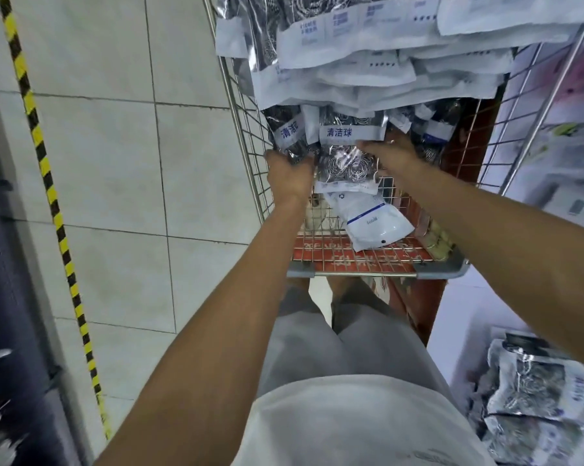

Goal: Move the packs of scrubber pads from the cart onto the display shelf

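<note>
Clear packs of scrubber pads [347,153] with white blue-lettered headers, steel coils showing through, piled in the wire cart [357,264]; more stacked on the display shelf [465,317], lower right.

A shop aisle: a wire cart [250,156] at 12 o'clock heaped with retail packs of scrubber pads [351,136], tiled floor [115,163] with hazard-striped tape [48,183] at 10, stocked display shelf [458,331] at 4.
</note>
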Motion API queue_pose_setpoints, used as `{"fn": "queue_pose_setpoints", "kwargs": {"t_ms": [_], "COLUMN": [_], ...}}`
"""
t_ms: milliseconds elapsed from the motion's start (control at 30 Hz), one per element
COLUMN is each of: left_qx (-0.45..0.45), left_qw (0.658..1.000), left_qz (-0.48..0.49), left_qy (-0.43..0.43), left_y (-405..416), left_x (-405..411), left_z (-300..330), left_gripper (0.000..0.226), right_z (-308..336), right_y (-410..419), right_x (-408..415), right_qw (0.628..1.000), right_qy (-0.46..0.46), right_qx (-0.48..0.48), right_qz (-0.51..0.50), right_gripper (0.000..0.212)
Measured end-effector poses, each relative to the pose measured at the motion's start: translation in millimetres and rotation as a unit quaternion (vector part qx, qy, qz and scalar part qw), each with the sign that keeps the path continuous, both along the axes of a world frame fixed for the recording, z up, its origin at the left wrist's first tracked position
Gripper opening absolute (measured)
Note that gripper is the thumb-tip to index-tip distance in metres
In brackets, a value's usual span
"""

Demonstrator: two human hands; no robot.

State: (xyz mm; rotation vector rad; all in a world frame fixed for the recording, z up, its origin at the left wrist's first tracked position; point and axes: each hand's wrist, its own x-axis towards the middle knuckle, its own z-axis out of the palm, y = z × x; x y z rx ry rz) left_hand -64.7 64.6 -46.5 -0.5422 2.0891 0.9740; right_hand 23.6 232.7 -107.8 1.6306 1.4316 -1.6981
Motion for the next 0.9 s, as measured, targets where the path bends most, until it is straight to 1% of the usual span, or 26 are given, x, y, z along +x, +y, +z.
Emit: {"fn": "queue_pose_setpoints", "kwargs": {"t_ms": [33, 67, 133, 167, 200, 267, 300, 367, 467, 500, 567, 600, 633, 700, 733, 800, 833, 900], "left_qx": [0.005, 0.002, -0.002, -0.006, -0.008, -0.017, -0.018, -0.01, 0.008, 0.019, 0.045, 0.056, 0.065, 0.087, 0.105, 0.142, 0.158, 0.186], "left_qw": [1.0, 1.0, 1.0, 1.0, 1.0, 0.999, 0.999, 0.997, 0.994, 0.992, 0.99, 0.988, 0.987, 0.984, 0.982, 0.975, 0.971, 0.963], "left_qz": [0.021, 0.018, -0.005, -0.011, -0.009, -0.011, -0.015, -0.019, -0.067, -0.077, -0.076, -0.074, -0.077, -0.077, -0.08, -0.1, -0.112, -0.149], "left_qy": [-0.017, -0.024, -0.017, -0.016, -0.021, -0.039, -0.049, -0.07, -0.088, -0.095, -0.113, -0.121, -0.125, -0.137, -0.138, -0.142, -0.139, -0.122], "left_y": [2, 3, 3, 2, 2, -3, -6, -15, -30, -35, -45, -51, -58, -74, -80, -89, -91, -95], "left_x": [-4, -7, -11, -12, -13, -13, -12, -2, 24, 33, 46, 50, 53, 54, 53, 51, 50, 47], "left_z": [-2, -6, -12, -15, -15, -15, -13, -2, 22, 32, 54, 65, 76, 91, 99, 122, 137, 156], "left_gripper": [0.043, 0.048, 0.052, 0.052, 0.05, 0.046, 0.046, 0.049, 0.057, 0.057, 0.044, 0.038, 0.037, 0.041, 0.044, 0.05, 0.05, 0.051], "right_z": [0, 3, 5, 6, 7, 13, 12, 17, 49, 60, 65, 65, 64, 87, 96, 133, 156, 189], "right_y": [1, 2, 4, 4, 3, 1, 1, 2, -10, -16, -26, -30, -33, -42, -47, -62, -70, -86], "right_x": [3, 5, 11, 14, 18, 31, 40, 59, 81, 91, 115, 128, 141, 156, 163, 167, 167, 172], "right_qw": [1.0, 0.999, 0.998, 0.997, 0.996, 0.994, 0.992, 0.989, 0.987, 0.986, 0.982, 0.981, 0.98, 0.977, 0.974, 0.967, 0.963, 0.951], "right_qy": [0.008, 0.015, 0.02, 0.021, 0.024, 0.047, 0.059, 0.065, 0.053, 0.056, 0.063, 0.069, 0.079, 0.093, 0.1, 0.114, 0.128, 0.156], "right_qx": [-0.016, -0.033, -0.062, -0.071, -0.078, -0.094, -0.103, -0.115, -0.12, -0.121, -0.121, -0.115, -0.108, -0.094, -0.084, -0.064, -0.053, -0.032], "right_qz": [-0.012, -0.02, -0.024, -0.025, -0.029, -0.041, -0.05, -0.063, -0.09, -0.102, -0.128, -0.137, -0.146, -0.169, -0.187, -0.218, -0.233, -0.267], "right_gripper": [0.044, 0.048, 0.074, 0.082, 0.081, 0.066, 0.067, 0.081, 0.092, 0.089, 0.079, 0.077, 0.076, 0.072, 0.073, 0.075, 0.071, 0.052]}}
